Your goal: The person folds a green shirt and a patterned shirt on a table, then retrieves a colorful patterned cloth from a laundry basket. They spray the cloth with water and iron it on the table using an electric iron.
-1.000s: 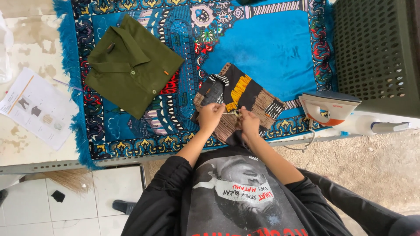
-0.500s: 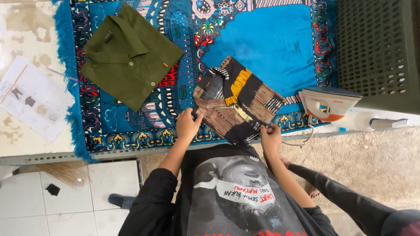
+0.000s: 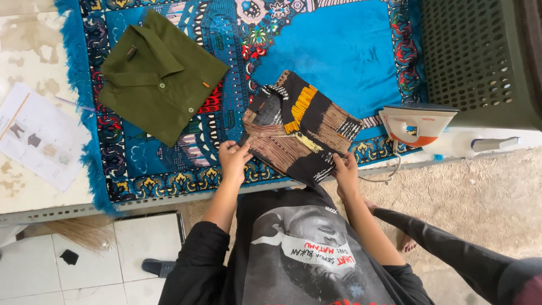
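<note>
A folded shirt patterned in black, brown and yellow (image 3: pixel 296 127) lies on a blue patterned rug (image 3: pixel 339 51) near the table's front edge. My left hand (image 3: pixel 232 160) pinches its near left corner. My right hand (image 3: pixel 345 169) grips its near right corner, at the rug's edge. Both arms wear black sleeves pushed up to the elbow.
A folded olive green shirt (image 3: pixel 161 79) lies on the rug at upper left. A white and orange iron (image 3: pixel 416 124) stands on its heel right of the patterned shirt. A dark perforated basket (image 3: pixel 480 56) fills the upper right. A printed paper sheet (image 3: pixel 39 135) rests on the table at left.
Both hands slid from the middle of the patterned shirt out to its near corners, toward me. The view shifted slightly.
</note>
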